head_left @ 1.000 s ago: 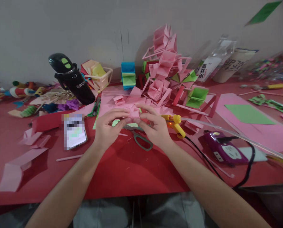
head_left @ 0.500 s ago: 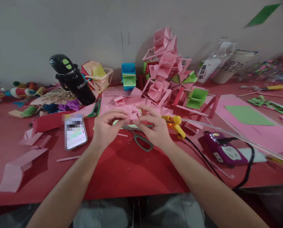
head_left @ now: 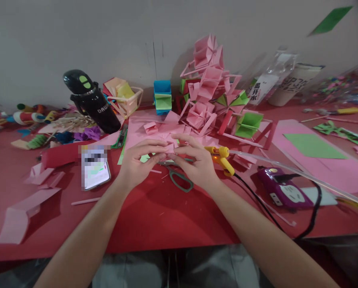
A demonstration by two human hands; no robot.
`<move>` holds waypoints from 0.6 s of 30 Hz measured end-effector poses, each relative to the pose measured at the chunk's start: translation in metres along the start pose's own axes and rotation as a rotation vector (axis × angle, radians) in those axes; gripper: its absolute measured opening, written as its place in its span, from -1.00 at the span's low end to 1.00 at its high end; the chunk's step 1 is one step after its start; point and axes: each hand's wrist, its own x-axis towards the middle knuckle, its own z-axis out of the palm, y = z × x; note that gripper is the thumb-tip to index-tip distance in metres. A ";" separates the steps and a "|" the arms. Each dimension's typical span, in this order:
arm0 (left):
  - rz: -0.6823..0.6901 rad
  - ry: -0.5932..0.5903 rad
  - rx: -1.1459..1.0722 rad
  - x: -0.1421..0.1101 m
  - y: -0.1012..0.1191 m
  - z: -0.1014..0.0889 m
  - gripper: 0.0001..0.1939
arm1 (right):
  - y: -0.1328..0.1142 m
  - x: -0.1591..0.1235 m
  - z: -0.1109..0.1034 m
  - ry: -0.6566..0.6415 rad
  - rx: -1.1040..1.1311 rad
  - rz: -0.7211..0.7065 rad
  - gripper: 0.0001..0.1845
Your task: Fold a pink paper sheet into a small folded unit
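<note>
Between my two hands is a small folded piece of pink paper [head_left: 170,148], partly covered by the fingers. My left hand [head_left: 139,162] pinches its left side with thumb and fingertips. On the right side, my right hand [head_left: 195,160] grips it the same way. Scissors [head_left: 181,181] with grey-green handles lie on the red table just below the hands, their blades partly hidden. To the right of my right hand rests a yellow hot glue gun [head_left: 222,158] with a small orange light. Behind the hands lie pink paper sheets and a small folded pink piece [head_left: 151,128].
A tall pink paper structure [head_left: 207,84] stands at the back. A black bottle [head_left: 91,102] and a lit phone [head_left: 95,168] are on the left. On the right are a purple power strip [head_left: 284,188] with a black cable, a green sheet [head_left: 314,146] and a clear bottle [head_left: 275,76].
The fingers of my left hand have shifted slightly around the pink paper, and the paper has tilted a little. Everything else on the table stays in place.
</note>
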 end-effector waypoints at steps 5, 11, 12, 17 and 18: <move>-0.133 0.026 -0.042 -0.001 0.002 0.002 -0.92 | 0.000 -0.001 0.001 0.012 0.024 -0.017 -0.92; -0.160 0.061 -0.094 0.001 0.006 0.003 -0.92 | -0.003 0.000 0.000 0.067 -0.014 0.039 -0.96; -0.161 0.073 -0.101 0.001 0.006 0.003 -0.92 | -0.003 0.000 0.000 0.055 -0.018 0.046 -0.96; -0.116 0.082 -0.045 -0.001 0.003 0.003 -0.92 | -0.002 0.000 0.000 0.031 -0.033 0.001 -0.95; -0.088 0.079 -0.014 -0.002 0.002 0.003 -0.91 | -0.002 0.000 0.000 0.036 -0.038 -0.007 -0.95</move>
